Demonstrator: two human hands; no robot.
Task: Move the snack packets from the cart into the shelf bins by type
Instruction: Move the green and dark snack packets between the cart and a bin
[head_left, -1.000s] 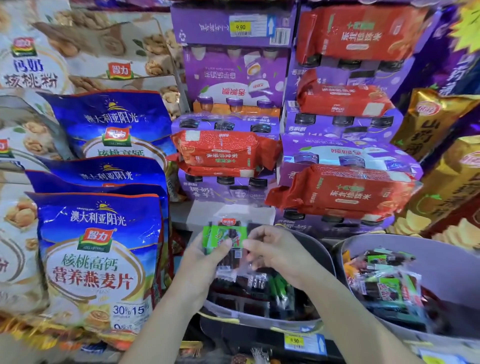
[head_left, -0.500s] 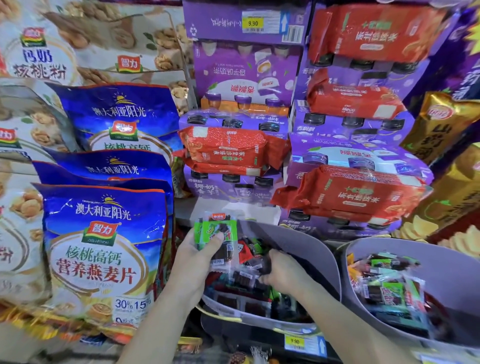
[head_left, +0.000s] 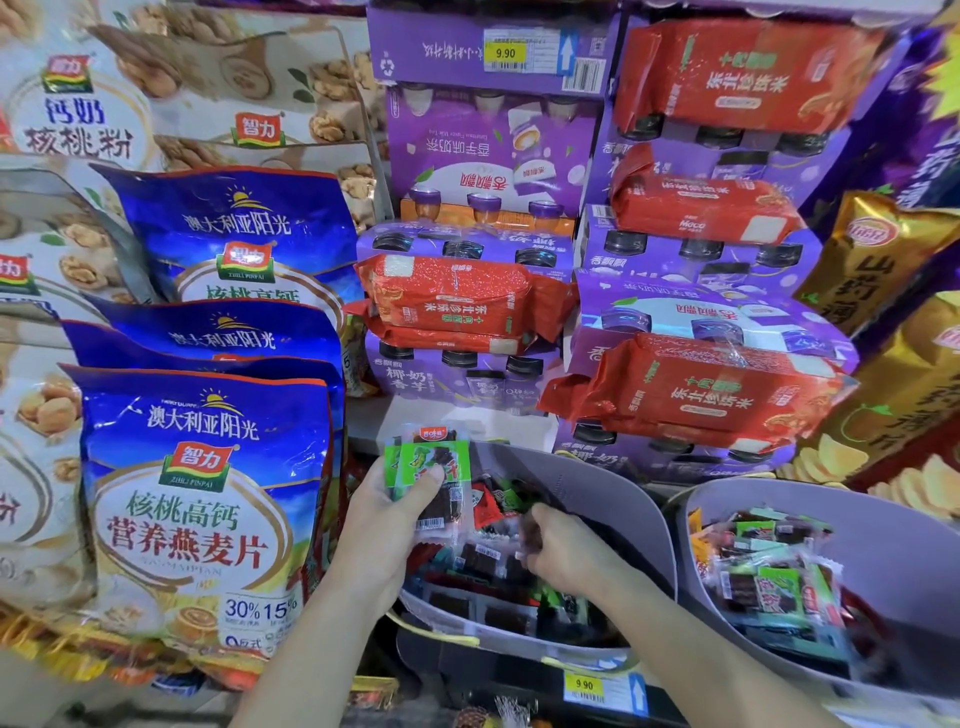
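The right hand (head_left: 563, 551) has dropped into the grey plastic bin (head_left: 613, 499), its grip unclear. The left hand (head_left: 384, 535) pinches green-labelled clear snack packets (head_left: 427, 462) mid-body at the bin's left rim; they are probably light and slippery.

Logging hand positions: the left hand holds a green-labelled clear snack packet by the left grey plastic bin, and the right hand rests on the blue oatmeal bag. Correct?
Only the right hand is wrong: the head view shows it down inside the left grey plastic bin among the packets. The left hand does hold the green-labelled clear snack packet by that bin.
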